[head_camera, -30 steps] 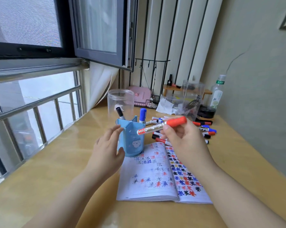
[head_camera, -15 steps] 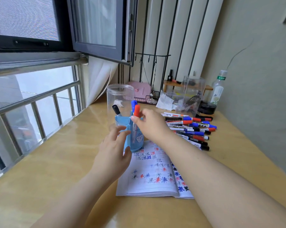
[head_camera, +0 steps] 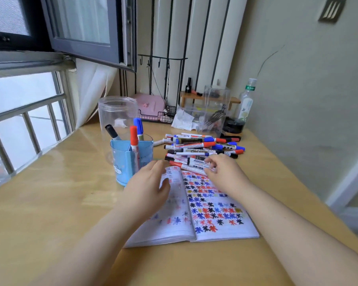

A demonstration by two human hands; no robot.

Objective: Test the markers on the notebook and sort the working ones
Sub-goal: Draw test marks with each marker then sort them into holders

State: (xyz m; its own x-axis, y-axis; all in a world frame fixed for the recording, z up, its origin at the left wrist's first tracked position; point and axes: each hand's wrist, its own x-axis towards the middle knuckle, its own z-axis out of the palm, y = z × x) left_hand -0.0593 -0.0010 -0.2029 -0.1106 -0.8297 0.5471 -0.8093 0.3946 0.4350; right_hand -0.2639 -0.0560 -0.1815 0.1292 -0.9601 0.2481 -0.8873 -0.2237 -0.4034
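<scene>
An open notebook [head_camera: 219, 215] covered with red, blue and black test marks lies on the desk. A pile of markers [head_camera: 204, 146] sits just behind it. The blue pen holder [head_camera: 124, 164] to the left holds a red marker [head_camera: 134, 139], a blue marker [head_camera: 139, 125] and a black marker [head_camera: 111, 131]. My right hand [head_camera: 225, 174] is at the near edge of the pile, thumb and fingers pinching a white-barrelled marker [head_camera: 195, 163]. My left hand [head_camera: 147, 188] hangs relaxed over the notebook's left page beside the holder, holding nothing.
A clear plastic jar [head_camera: 116, 112] stands behind the holder. At the back are a pink box [head_camera: 151, 104], a wire basket, a clear container [head_camera: 215, 108], a bottle [head_camera: 246, 100] and a dark tin. Window bars run along the left; a wall is on the right.
My right hand put the red marker into the blue holder, let it go, and moved right to the pile. My left hand left the holder and drifted over the notebook.
</scene>
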